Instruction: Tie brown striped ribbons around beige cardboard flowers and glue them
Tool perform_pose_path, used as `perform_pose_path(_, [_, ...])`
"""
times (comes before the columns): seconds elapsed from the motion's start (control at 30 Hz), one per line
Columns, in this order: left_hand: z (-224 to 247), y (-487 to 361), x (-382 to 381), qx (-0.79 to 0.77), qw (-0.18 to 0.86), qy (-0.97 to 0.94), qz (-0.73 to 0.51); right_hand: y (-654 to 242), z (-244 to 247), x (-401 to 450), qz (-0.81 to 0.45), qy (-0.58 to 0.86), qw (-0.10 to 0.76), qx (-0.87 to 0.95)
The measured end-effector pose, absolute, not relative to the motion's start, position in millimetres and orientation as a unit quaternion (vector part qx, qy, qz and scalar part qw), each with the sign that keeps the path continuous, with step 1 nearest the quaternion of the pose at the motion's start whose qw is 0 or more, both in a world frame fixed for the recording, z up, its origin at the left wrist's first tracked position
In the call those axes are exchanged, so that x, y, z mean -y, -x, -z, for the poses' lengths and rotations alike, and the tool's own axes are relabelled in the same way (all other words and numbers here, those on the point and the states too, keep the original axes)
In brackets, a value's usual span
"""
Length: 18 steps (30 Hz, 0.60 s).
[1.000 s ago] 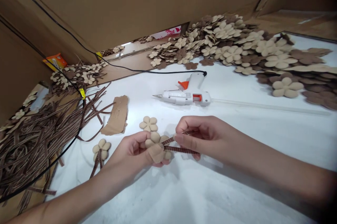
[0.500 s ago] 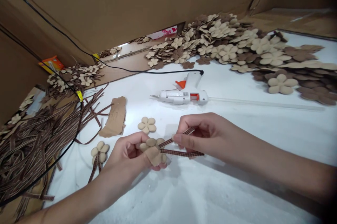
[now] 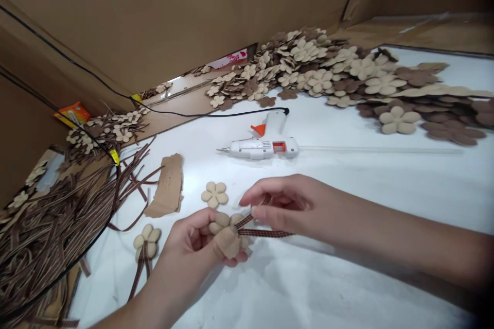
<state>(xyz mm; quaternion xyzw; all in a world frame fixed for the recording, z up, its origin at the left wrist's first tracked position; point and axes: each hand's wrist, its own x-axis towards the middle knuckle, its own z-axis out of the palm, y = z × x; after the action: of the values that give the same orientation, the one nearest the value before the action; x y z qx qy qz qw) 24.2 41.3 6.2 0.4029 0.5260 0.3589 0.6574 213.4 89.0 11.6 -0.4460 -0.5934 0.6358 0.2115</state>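
My left hand [image 3: 193, 244] is closed on a beige padded fabric flower [image 3: 222, 220], its thumb pressed over the petals. A tan patch [image 3: 228, 243] covers the thumb tip; whether it is tape or cloth I cannot make out. From the flower's centre two tails of brown checked ribbon [image 3: 266, 233] stretch to the right. My right hand [image 3: 283, 203] has the upper tail between thumb and fingers, with the index finger slightly lifted. The lower tail runs under that hand. Just behind the left hand, a loose beige flower [image 3: 214, 194] lies flat on the white surface.
A white glue gun [image 3: 258, 146] lies on its side with a long glue stick in its back. Beige and brown flowers [image 3: 320, 79] are heaped behind. At left are a ribbon pile [image 3: 50, 231], a ribboned flower [image 3: 147, 240], torn cardboard [image 3: 166, 185] and a black cable [image 3: 181, 113].
My right hand has slid left along the ribbon toward the flower, and its index finger has straightened. The left hand keeps its hold. The whole view has shifted slightly.
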Motion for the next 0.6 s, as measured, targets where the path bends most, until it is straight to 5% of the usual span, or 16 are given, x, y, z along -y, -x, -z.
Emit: perform_pose_path(0.6, [-10.1, -28.1, -36.7, -0.548, 0.615, -0.431, -0.368, -217.2, -18.5, -89.2, -0.689, 0.409, 0.221, 0.555])
